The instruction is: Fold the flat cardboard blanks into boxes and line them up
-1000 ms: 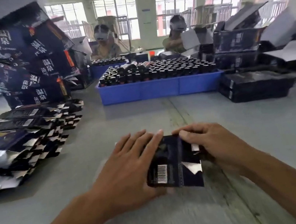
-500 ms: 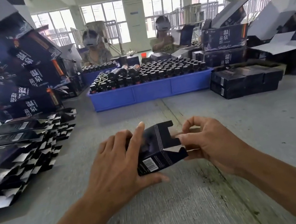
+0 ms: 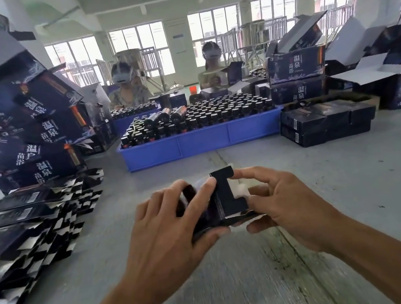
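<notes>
**One blank half-formed between two hands**

The left hand (image 3: pixel 164 226) grips the dark cardboard blank (image 3: pixel 224 200) from its left side, while the right hand (image 3: pixel 279 207) pinches its end flaps; it is held just above the grey table (image 3: pixel 356 179). The step looks like erecting the box; next, the flaps likely need tucking. Flat blanks (image 3: pixel 23 232) lie stacked left of the hands, and beyond them is a blue crate (image 3: pixel 200 144) of bottles.

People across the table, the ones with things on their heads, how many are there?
2. One person sits behind the smaller blue tray of bottles, left of centre. The other person is to the right, holding a flat piece. Stacked boxes might hide others.
</notes>
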